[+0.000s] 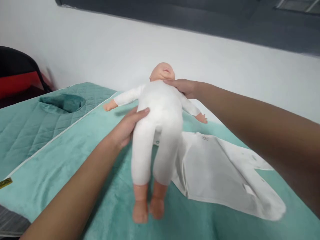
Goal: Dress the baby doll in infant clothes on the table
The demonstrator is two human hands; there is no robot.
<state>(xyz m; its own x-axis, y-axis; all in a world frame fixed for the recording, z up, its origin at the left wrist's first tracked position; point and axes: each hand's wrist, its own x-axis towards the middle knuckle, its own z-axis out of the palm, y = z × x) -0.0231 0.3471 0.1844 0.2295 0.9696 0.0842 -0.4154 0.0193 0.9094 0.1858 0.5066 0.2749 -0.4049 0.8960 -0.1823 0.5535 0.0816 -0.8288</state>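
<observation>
Doll (161, 106) at centre frame, held by both hands: left hand (127, 126) at its waist, right hand (183, 87) at its shoulder, grip behind hidden. Finding: a loose shoulder hold could let the head (160, 71) tip back; careless lowering could crumple the white garment (207, 173), lower right.

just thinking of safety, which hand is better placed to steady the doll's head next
Probably the right hand: it holds the doll near the head; the left hand is lower on its side.
</observation>
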